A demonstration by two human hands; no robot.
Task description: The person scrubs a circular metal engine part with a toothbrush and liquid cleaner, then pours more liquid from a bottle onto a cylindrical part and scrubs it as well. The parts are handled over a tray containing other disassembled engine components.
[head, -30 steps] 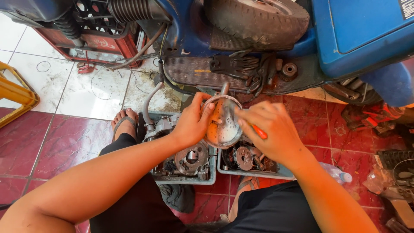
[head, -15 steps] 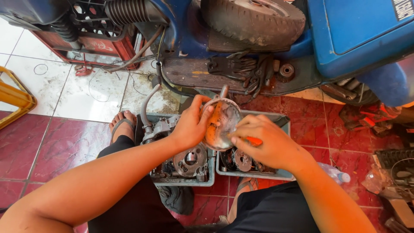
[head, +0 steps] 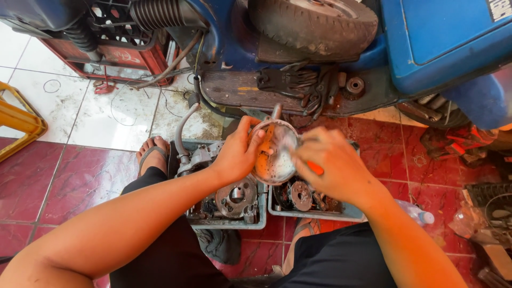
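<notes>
Rightward slid the right hand [head: 333,168], gripping an orange handle [head: 316,168]; left hand [head: 240,154] holds round metal cover [head: 274,152].

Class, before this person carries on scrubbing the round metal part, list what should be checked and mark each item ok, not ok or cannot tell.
1. Left hand grips the round metal cover firmly: ok.
2. Right hand holds the orange-handled brush: ok; bristles blurred.
3. Cover sits over the grey trays to catch drips: ok.
4. Engine parts lie inside the trays: ok.
5. Sandalled foot is clear of the trays: ok.
6. Cover is fully clean: cannot tell.
</notes>
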